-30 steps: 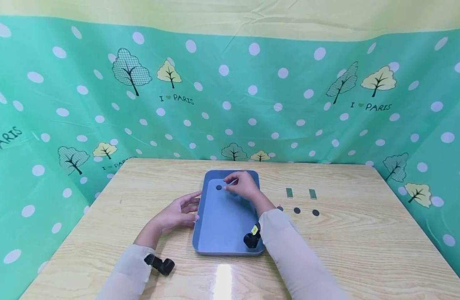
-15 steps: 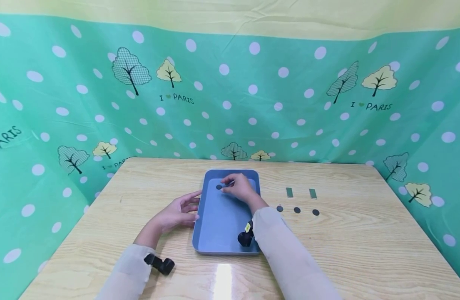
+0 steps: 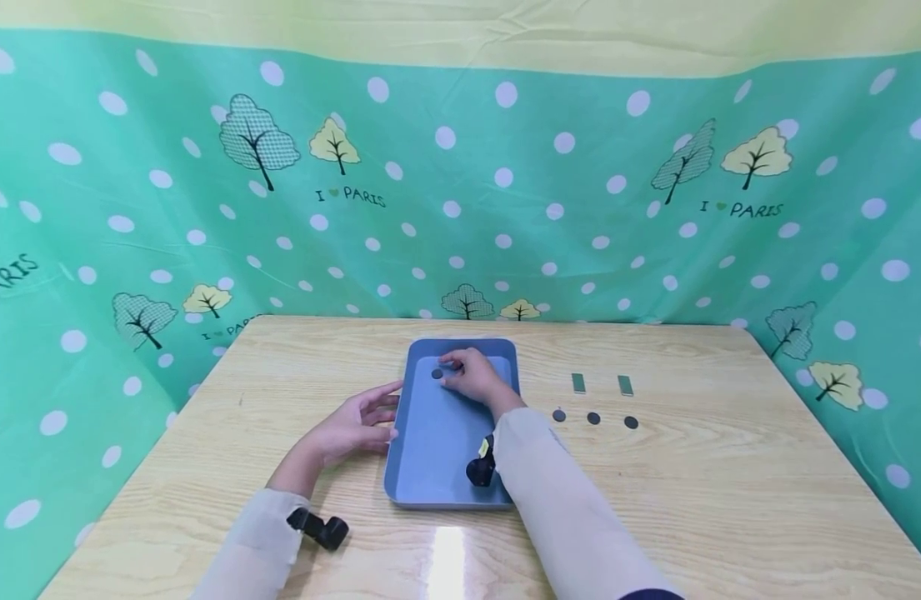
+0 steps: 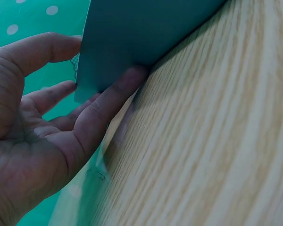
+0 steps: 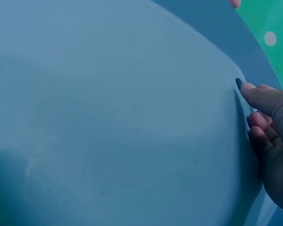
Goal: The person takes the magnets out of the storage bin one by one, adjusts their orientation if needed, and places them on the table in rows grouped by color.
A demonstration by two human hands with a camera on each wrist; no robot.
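Observation:
A blue rectangular tray (image 3: 422,467) stands on the table, with a small black disc (image 3: 437,374) lying on its floor near the far left corner. My right hand (image 3: 475,377) reaches into the tray. Its thumb and index finger are apart at the disc's right side; in the right wrist view the dark disc (image 5: 239,84) appears edge-on at the thumb tip. Along the tray's left side rests my left hand (image 3: 351,429). In the left wrist view, its fingers (image 4: 101,110) touch the tray's outer wall (image 4: 127,42) and rim.
To the right of the tray lie three black discs (image 3: 593,418) in a row. Behind them are two small green rectangular pieces (image 3: 625,385). A green dotted curtain (image 3: 535,200) hangs behind and beside the wooden table (image 3: 715,467).
My right hand has moved slightly left and closer to the disc in the tray, its forearm swinging left with it. The left hand and the tray stay in place.

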